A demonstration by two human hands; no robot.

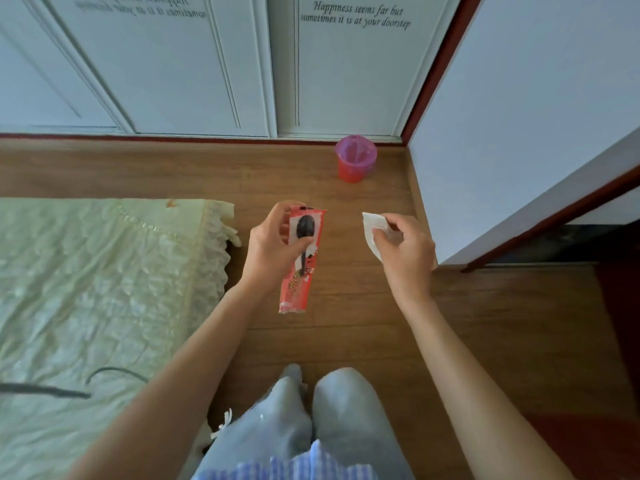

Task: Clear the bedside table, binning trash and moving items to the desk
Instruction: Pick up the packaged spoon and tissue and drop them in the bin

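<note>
My left hand grips a red wrapper over the floor; its print is too small to read. My right hand pinches a white tissue. Both look like trash, still unbinned; the bin stands ahead by the wardrobe. Bedside table and desk out of view, so the remainder can't be judged. The wardrobe door reads "Happiness seems far but sometimes it is at your doorstep".

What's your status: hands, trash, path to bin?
Left hand grips red wrapper. Right hand pinches white tissue. Red bin ahead, floor between bare.
</note>
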